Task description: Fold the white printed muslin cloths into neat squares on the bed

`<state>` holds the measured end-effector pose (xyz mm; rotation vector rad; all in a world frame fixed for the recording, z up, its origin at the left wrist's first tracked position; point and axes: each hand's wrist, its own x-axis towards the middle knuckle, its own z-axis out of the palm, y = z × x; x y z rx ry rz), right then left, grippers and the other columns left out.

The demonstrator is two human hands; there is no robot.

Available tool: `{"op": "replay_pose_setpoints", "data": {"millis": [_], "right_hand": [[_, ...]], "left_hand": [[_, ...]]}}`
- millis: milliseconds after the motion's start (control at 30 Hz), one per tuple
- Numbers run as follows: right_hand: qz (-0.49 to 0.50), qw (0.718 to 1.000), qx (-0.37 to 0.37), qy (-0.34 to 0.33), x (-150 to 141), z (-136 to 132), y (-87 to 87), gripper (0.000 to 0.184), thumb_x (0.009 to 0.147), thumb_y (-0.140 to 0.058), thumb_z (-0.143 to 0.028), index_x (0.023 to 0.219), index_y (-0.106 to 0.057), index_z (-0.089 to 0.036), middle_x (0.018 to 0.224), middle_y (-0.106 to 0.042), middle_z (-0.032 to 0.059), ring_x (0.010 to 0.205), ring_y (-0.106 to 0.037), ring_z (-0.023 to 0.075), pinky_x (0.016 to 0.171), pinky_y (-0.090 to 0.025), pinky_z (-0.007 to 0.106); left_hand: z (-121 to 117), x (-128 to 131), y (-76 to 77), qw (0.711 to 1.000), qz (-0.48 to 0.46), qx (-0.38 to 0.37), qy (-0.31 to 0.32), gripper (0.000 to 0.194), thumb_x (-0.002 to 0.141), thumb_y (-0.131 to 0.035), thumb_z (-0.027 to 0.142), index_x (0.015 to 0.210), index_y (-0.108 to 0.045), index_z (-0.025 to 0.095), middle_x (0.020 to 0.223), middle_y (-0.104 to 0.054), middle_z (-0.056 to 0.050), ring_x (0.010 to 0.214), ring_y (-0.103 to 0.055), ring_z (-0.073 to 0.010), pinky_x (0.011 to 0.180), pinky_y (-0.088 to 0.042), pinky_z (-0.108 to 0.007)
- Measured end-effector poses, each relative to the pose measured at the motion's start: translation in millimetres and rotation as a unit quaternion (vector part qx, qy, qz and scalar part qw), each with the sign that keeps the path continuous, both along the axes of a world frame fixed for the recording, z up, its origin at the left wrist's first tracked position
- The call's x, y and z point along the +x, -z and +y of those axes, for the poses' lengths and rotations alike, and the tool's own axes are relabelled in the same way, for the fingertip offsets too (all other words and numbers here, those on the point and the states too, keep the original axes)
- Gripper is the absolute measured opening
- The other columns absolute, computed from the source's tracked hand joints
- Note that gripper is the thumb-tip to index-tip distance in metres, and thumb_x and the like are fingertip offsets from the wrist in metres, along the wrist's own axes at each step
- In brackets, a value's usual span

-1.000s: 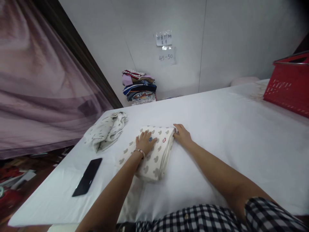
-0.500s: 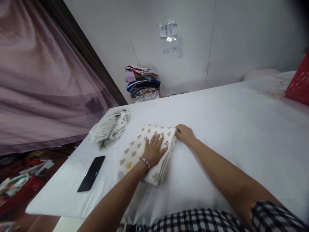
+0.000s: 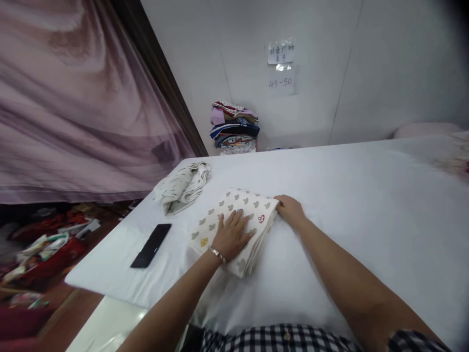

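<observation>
A folded white cloth (image 3: 212,227) with grey, red and yellow mushroom prints lies in layers on the white-covered table (image 3: 351,205). Flat on top of it rests my left hand (image 3: 232,235), fingers spread and a bracelet at the wrist. My right hand (image 3: 291,211) pinches the cloth's far right corner between thumb and fingers. Farther back on the left is a second, loosely folded white cloth (image 3: 179,188) with small dark marks. A black phone (image 3: 151,246) lies nearer the table's left edge.
A stack of folded fabrics (image 3: 235,127) stands against the wall beyond the table's far edge. A pink curtain (image 3: 84,102) hangs at the left. Below it, a red container (image 3: 54,261) with mixed items sits on the floor. Paper signs (image 3: 281,80) are taped to the wall.
The view has turned a little to the left, so the red basket at the right is almost out of sight. Both hands keep their places on the folded cloth.
</observation>
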<state>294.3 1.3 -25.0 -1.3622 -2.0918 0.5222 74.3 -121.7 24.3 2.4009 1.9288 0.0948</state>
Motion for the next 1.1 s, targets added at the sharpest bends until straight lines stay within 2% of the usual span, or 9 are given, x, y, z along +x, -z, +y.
{"op": "replay_pose_setpoints", "data": {"millis": [133, 233, 333, 467, 633, 733, 900, 1000, 1100], "right_hand": [[-0.004, 1.0, 0.004, 0.006, 1, -2, -1.0, 0.023, 0.078, -0.049, -0.024, 0.095, -0.064, -0.024, 0.091, -0.063, -0.0001, 0.085, -0.053, 0.0146, 0.069, -0.035, 0.023], [-0.011, 1.0, -0.001, 0.017, 0, -3, -3.3, 0.024, 0.079, -0.049, -0.025, 0.095, -0.065, -0.025, 0.093, -0.063, -0.0001, 0.085, -0.054, 0.015, 0.069, -0.036, 0.023], [-0.011, 1.0, -0.008, 0.025, 2, -5, -3.8, 0.026, 0.078, -0.048, -0.025, 0.097, -0.065, -0.025, 0.095, -0.063, -0.0001, 0.086, -0.054, 0.0158, 0.07, -0.037, 0.025], [0.022, 0.999, -0.024, -0.002, 9, -4, 2.1, 0.03, 0.076, -0.049, -0.03, 0.102, -0.064, -0.025, 0.098, -0.063, 0.0012, 0.086, -0.055, 0.0169, 0.074, -0.04, 0.028], [0.109, 0.988, -0.093, -0.054, 19, -1, 12.8, 0.047, 0.073, -0.052, -0.04, 0.116, -0.056, -0.021, 0.103, -0.063, 0.0042, 0.085, -0.057, 0.0178, 0.08, -0.043, 0.032], [0.106, 0.99, -0.084, -0.026, 19, -2, 15.1, 0.049, 0.073, -0.051, -0.04, 0.117, -0.056, -0.02, 0.103, -0.063, 0.0046, 0.084, -0.057, 0.0182, 0.081, -0.043, 0.033], [0.086, 0.995, -0.049, 0.012, 16, -3, 14.9, 0.039, 0.072, -0.046, -0.036, 0.104, -0.065, -0.022, 0.096, -0.066, 0.0038, 0.081, -0.058, 0.02, 0.077, -0.045, 0.034], [0.1, 0.993, -0.06, 0.014, 17, -1, 15.6, 0.041, 0.07, -0.048, -0.039, 0.103, -0.065, -0.021, 0.097, -0.067, 0.0043, 0.085, -0.059, 0.0217, 0.078, -0.045, 0.034], [0.125, 0.988, -0.089, 0.02, 20, 1, 16.5, 0.043, 0.066, -0.053, -0.042, 0.1, -0.066, -0.021, 0.095, -0.067, 0.0046, 0.086, -0.059, 0.0225, 0.079, -0.045, 0.034]], "left_hand": [[-26, -12, 10.8, 0.997, -0.022, 0.046, -0.066, 0.052, 0.087, -0.034, 0.049, 0.133, -0.038, 0.026, 0.143, -0.032, -0.003, 0.134, -0.021, -0.0234, 0.108, -0.01, -0.052], [-31, -13, 15.4, 0.993, -0.061, 0.067, -0.073, 0.049, 0.087, -0.035, 0.048, 0.13, -0.041, 0.026, 0.142, -0.036, -0.003, 0.133, -0.024, -0.0215, 0.109, -0.011, -0.049], [-32, -15, 13.5, 0.987, -0.116, 0.073, -0.08, 0.042, 0.088, -0.037, 0.044, 0.122, -0.051, 0.024, 0.135, -0.045, -0.003, 0.13, -0.031, -0.0204, 0.108, -0.016, -0.048], [-41, -21, 14.0, 0.977, -0.127, 0.119, -0.121, 0.039, 0.087, -0.039, 0.041, 0.119, -0.053, 0.024, 0.132, -0.049, -0.005, 0.129, -0.032, -0.0224, 0.108, -0.013, -0.05], [-48, -19, 20.4, 0.973, -0.118, 0.14, -0.142, 0.039, 0.086, -0.041, 0.041, 0.119, -0.053, 0.025, 0.132, -0.048, -0.003, 0.128, -0.033, -0.0233, 0.109, -0.012, -0.05], [-47, -15, 20.4, 0.968, -0.133, 0.154, -0.146, 0.037, 0.086, -0.042, 0.04, 0.117, -0.055, 0.025, 0.13, -0.051, -0.003, 0.127, -0.035, -0.0229, 0.109, -0.014, -0.048], [-49, -18, 17.2, 0.957, -0.182, 0.173, -0.148, 0.028, 0.086, -0.043, 0.033, 0.106, -0.061, 0.026, 0.121, -0.058, -0.002, 0.122, -0.041, -0.0204, 0.108, -0.018, -0.046], [-49, -33, 16.5, 0.934, -0.183, 0.225, -0.209, 0.026, 0.085, -0.044, 0.029, 0.103, -0.062, 0.025, 0.125, -0.055, -0.002, 0.125, -0.038, -0.0211, 0.108, -0.016, -0.047], [-49, -58, 19.6, 0.882, -0.196, 0.281, -0.324, 0.031, 0.081, -0.048, 0.028, 0.11, -0.057, 0.022, 0.134, -0.045, -0.004, 0.127, -0.034, -0.0217, 0.107, -0.023, -0.043]]}}
